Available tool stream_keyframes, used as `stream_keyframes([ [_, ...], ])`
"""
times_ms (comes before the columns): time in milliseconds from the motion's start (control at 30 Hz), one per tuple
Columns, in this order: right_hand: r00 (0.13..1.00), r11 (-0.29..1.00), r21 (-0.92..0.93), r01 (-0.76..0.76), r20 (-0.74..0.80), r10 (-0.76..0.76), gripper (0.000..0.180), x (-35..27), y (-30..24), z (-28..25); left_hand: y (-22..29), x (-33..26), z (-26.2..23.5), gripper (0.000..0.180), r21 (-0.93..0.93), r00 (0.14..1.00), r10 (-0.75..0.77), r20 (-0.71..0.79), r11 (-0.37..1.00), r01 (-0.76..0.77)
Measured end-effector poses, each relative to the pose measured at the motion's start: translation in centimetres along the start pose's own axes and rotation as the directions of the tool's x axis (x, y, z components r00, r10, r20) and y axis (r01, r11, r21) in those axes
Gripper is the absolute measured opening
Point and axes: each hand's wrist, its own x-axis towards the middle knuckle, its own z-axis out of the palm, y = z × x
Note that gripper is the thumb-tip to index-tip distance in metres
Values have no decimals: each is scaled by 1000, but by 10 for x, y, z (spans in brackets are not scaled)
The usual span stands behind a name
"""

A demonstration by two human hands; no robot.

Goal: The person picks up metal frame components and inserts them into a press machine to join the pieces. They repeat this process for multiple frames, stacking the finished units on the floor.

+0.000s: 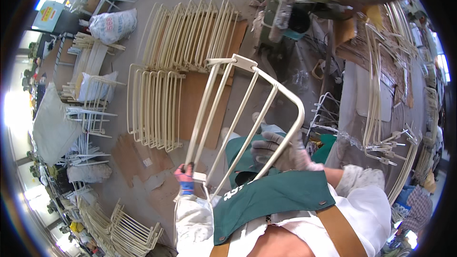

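A cream-coloured metal tube frame (299, 114) with a rounded corner and several parallel bars is held up tilted in front of my apron. My left hand (184, 177), in a red and blue glove, is closed round its lower left end, beside a small flat plate. A second pale plate (244, 62) sits at the frame's far end. My right hand (290, 154), in a grey glove, lies behind the curved outer tube. Its fingers stretch leftward past the tube and are not wrapped round it; whether the palm presses on it is hard to tell.
Rows of similar cream frames (154, 109) stand on cardboard (204, 114) ahead to the left. A dark green machine (281, 14) stands at the far right. More tube frames (373, 90) lean on a workbench at right. White sacks (113, 26) and stacked parts line the left.
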Motion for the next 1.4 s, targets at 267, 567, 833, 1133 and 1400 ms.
stream_keyframes([
  [267,853,859,-270,436,-182,-490,10,266,142,19,-134,22,87,23,-12,963,-247,-104,969,247],
  [567,492,387,-869,309,-202,-847,28,575,339,-145,-382,263,145,30,-296,791,-550,269,734,611],
  [833,674,856,-439,273,-547,-496,25,777,376,-182,-526,367,205,34,274,925,-379,21,892,359],
  [1133,699,26,-984,-175,-143,-701,37,843,400,-236,-547,401,195,40,-31,914,-172,368,980,197],
  [1400,580,450,-742,-497,-670,-464,68,825,388,-189,-464,316,164,85,514,760,-368,536,856,52],
])
